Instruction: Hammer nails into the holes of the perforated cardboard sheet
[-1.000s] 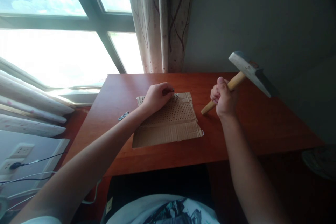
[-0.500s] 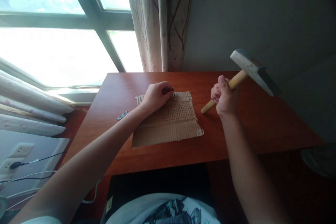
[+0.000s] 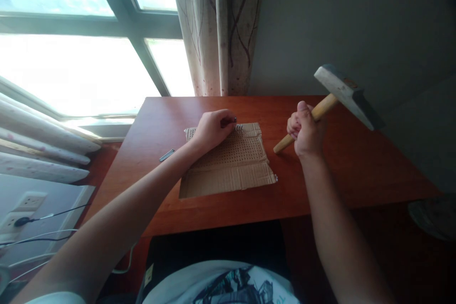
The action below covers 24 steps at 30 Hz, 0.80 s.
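Note:
My right hand is closed round the wooden handle of a hammer, raised above the right part of the table with its metal head up and to the right. At the far edge of a piece of brown cardboard, my left hand pinches what looks like a nail; only its top end shows past the fingertips. Rows of small holes cover much of the cardboard. Beside my left fingertips, several nails stand in it. More loose nails lie together on the table, left of my forearm.
The reddish wooden table stands against a grey wall. A window and curtains are at the back and left. Low on the left, cables run from a wall socket.

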### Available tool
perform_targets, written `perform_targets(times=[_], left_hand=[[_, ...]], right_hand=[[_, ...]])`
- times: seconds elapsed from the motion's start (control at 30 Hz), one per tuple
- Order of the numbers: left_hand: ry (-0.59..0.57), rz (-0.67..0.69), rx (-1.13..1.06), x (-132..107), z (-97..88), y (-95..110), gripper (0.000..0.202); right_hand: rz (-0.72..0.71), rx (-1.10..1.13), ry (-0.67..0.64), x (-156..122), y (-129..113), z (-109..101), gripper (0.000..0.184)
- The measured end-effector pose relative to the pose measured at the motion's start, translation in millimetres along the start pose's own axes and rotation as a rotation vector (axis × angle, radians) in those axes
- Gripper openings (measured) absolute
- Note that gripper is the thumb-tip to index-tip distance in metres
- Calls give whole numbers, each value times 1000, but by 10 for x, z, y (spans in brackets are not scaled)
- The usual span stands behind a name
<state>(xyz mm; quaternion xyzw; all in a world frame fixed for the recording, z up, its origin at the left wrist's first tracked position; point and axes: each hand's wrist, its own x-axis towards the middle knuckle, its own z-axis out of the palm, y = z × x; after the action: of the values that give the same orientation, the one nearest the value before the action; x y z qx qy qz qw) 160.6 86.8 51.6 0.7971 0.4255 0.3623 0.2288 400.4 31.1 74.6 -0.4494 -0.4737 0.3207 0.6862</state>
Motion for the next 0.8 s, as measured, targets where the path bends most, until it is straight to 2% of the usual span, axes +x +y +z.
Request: perform_targets(times=[0.6,0.7,0.8], left_hand=[[6,-10,31,-39,14,25,11],[16,-12,25,-46,11,38,10],[18,-28,26,-45,18,28,10]], right_hand=[[-17,-56,6,12,23,13,62],[-3,-102,-36,31,20,37,62],[62,-112,-135,26,-38,64,61]])
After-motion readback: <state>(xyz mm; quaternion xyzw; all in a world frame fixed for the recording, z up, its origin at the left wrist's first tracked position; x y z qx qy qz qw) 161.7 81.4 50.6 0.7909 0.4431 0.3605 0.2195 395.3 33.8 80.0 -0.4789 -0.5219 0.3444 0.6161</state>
